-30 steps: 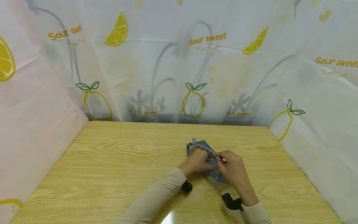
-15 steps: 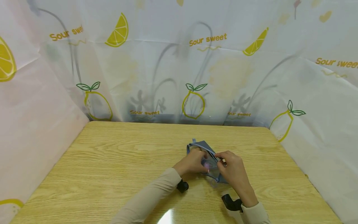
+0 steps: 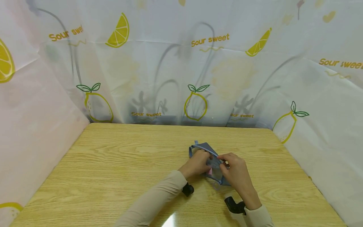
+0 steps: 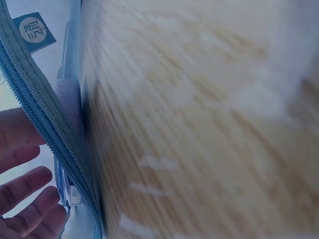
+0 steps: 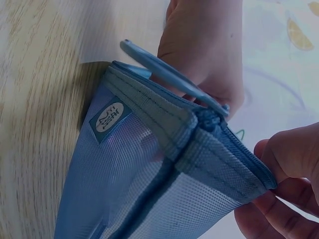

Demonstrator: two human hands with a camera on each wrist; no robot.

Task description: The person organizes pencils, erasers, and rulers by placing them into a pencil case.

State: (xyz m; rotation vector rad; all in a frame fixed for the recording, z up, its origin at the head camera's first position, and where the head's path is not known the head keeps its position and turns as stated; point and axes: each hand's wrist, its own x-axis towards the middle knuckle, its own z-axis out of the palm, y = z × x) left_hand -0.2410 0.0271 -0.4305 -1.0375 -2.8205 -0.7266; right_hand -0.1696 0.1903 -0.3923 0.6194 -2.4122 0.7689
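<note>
A blue mesh zipper pouch (image 3: 216, 172) lies on the table with its mouth unzipped. My left hand (image 3: 196, 164) reaches into that mouth, thumb and fingers apart; in the left wrist view its loosely curled fingers (image 4: 31, 196) show no object between them. My right hand (image 3: 234, 165) pinches the zipper edge between thumb and fingers. A small pink item (image 3: 210, 171) shows at the pouch beside my left thumb. The pouch bears a fabric label (image 5: 109, 118) and a blue strap loop (image 5: 172, 74). Its other contents are mostly hidden by mesh and hands.
The wooden table (image 3: 119, 164) spreads around the pouch on all sides. A white curtain (image 3: 158, 72) with printed lemons hangs behind the table and along its sides. Black wrist devices (image 3: 234, 205) are worn under both wrists.
My left hand pulled back slightly left within the pouch mouth, then moved back in a little to the right. The pink item came into sight. My right hand keeps its pinch, almost still.
</note>
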